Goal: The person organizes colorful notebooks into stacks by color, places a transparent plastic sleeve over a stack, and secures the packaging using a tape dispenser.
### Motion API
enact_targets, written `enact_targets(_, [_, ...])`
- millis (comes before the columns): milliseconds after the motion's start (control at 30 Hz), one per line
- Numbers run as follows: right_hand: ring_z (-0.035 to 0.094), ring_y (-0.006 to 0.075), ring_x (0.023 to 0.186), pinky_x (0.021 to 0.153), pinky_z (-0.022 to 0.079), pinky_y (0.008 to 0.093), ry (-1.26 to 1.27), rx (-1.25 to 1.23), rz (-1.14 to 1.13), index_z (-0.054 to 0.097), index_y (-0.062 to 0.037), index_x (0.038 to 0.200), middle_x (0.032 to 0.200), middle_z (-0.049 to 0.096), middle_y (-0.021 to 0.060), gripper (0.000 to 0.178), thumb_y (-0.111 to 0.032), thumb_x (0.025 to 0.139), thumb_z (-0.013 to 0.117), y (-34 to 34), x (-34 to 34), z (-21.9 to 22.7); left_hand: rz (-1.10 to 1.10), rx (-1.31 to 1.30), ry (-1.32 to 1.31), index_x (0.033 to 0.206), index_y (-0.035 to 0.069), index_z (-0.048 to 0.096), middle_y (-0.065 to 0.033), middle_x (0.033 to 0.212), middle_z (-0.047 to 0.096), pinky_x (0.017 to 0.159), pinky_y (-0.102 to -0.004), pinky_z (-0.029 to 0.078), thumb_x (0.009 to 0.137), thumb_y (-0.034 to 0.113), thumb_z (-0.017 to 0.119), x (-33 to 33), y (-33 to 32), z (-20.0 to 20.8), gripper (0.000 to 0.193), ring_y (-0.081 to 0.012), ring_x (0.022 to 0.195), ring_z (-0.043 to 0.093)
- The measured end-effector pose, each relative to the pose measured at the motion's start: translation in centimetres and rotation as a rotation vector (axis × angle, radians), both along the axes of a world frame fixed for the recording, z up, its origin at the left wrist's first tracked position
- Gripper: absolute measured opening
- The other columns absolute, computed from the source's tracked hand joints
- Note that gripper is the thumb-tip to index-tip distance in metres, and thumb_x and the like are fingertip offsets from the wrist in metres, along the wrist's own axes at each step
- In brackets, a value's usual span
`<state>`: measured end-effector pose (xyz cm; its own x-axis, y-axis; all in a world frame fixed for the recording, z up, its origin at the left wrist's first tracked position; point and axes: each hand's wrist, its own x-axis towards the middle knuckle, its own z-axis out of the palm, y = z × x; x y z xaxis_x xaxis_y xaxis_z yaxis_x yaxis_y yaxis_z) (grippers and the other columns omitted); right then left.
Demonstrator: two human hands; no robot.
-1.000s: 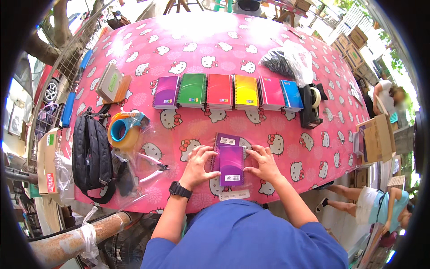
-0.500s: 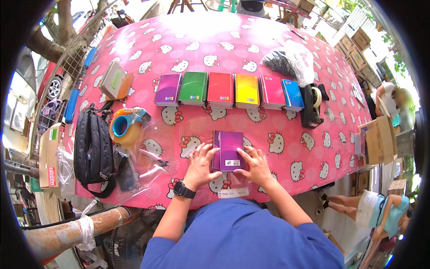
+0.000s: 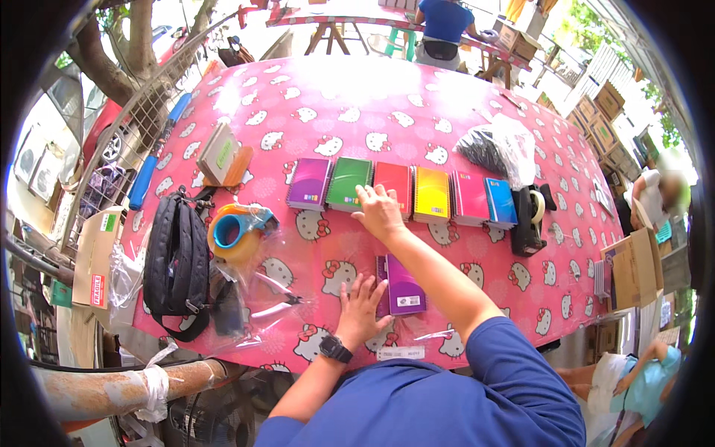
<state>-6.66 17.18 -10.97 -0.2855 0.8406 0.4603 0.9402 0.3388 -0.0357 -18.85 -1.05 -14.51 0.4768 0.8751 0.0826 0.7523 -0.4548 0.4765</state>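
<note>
A purple spiral notebook [image 3: 406,287] lies in front of me, its back cover up, partly on another purple one. My left hand [image 3: 360,311] rests flat at its left edge with fingers spread. Beyond it runs a row of notebook stacks: purple [image 3: 309,177], green [image 3: 348,179], red [image 3: 392,177], yellow [image 3: 432,192], pink [image 3: 470,195] and blue [image 3: 501,201]. My right hand [image 3: 380,212] reaches over the near edges of the red and green stacks, fingers apart. It covers part of the red notebook; whether it touches it I cannot tell.
A black tape dispenser [image 3: 526,232] stands right of the row, with plastic bags [image 3: 512,145] behind it. At left are a black bag [image 3: 177,257], a blue-and-orange tape gun [image 3: 237,229] and pliers [image 3: 281,289]. A carton [image 3: 631,270] sits at the right edge.
My right hand has left the near purple notebook and moved forward to the red and green stacks. The left hand stays beside the notebook. My view has tilted up, showing a person at the far table.
</note>
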Motion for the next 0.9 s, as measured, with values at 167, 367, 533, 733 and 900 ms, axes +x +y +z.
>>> enact_targets(167, [0.05,0.0199,0.094,0.087,0.033,0.0436,-0.09,0.005,0.007,0.06,-0.0101,0.102,0.093,0.056,0.0047,0.025,-0.021,0.08,0.056,1.0,-1.7,-2.5,0.093,-0.086,-0.019,0.14,0.025,0.031,-0.0104,0.14,0.028,0.102,-0.0673,0.007,0.072,0.053,0.066,1.0,-0.9,1.0,0.082,-0.0297,0.137,0.013])
enact_targets(367, [0.05,0.0202,0.098,0.091,0.029,0.0465,-0.044,0.182,-0.005,0.062,-0.0139,0.105,0.091,0.059,0.0026,0.028,-0.016,0.077,0.056,0.7,-1.1,-2.9,0.112,0.052,0.017,0.14,0.026,0.031,-0.0096,0.141,0.028,0.101,-0.0693,0.007,0.074,0.056,0.062,1.7,-1.2,-0.7,0.079,-0.0294,0.136,0.017])
enact_targets(533, [0.054,0.0207,0.088,0.086,0.033,0.0444,0.081,0.2,0.167,0.062,-0.0127,0.086,0.081,0.061,0.0027,0.009,-0.015,0.078,0.057,0.5,-0.5,0.3,0.143,0.076,-0.009,0.136,0.021,0.038,-0.0094,0.136,0.035,0.102,-0.0664,0.013,0.075,0.053,0.063,1.8,-0.6,-0.1,0.073,-0.0274,0.131,0.025])
enact_targets(733, [0.056,0.0161,0.083,0.076,0.043,0.0293,1.075,-0.575,0.152,0.063,-0.0029,0.095,0.088,0.064,0.0071,0.021,-0.022,0.087,0.06,-3.4,6.4,9.5,0.223,0.034,-0.191,0.144,0.001,0.0,-0.0159,0.146,0.022,0.107,-0.0596,0.01,0.064,0.053,0.073,1.0,-0.9,-1.5,0.12,-0.0295,0.133,0.026])
enact_targets(900, [0.06,0.0162,0.085,0.079,0.046,0.0305,0.931,-1.228,0.048,0.065,-0.0007,0.097,0.09,0.067,0.0072,0.028,-0.025,0.084,0.064,-8.8,12.1,2.7,0.223,0.111,-0.568,0.145,0.009,0.009,-0.0122,0.148,0.02,0.106,-0.0616,0.01,0.061,0.049,0.076,1.3,-0.9,-1.5,0.115,-0.0289,0.134,0.024])
